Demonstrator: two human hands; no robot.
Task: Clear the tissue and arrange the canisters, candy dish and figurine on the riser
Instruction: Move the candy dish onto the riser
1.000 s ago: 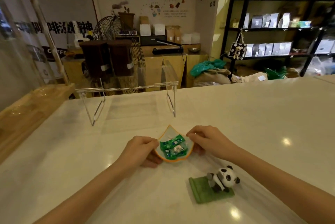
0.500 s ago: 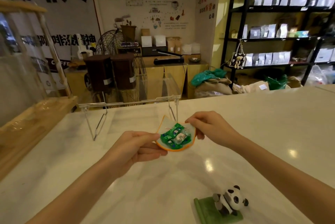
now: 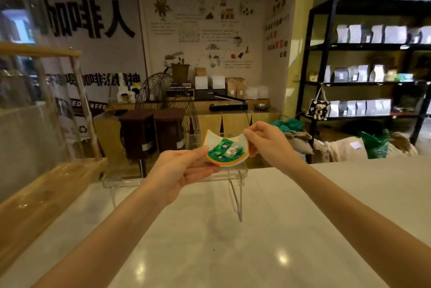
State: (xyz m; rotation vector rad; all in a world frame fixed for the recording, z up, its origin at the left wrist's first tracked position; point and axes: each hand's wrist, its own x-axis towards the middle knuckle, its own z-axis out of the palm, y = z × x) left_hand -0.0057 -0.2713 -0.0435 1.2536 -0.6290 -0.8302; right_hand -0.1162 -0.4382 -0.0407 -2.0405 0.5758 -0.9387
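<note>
The candy dish, white with an orange rim and green wrapped sweets inside, is held in the air just above the right part of the clear acrylic riser. My left hand pinches its left edge and my right hand pinches its right edge. Two dark brown canisters stand side by side on the riser's left part. The panda figurine and any tissue are out of view.
The riser stands near the far edge of a pale glossy counter. A wooden stand with glass sits on the left. Behind the counter are a wire fan, a sideboard and black shelves with bags.
Both hands have lifted the candy dish off the counter and carried it forward and up to the riser. The view tilted up, so the panda figurine dropped out of sight.
</note>
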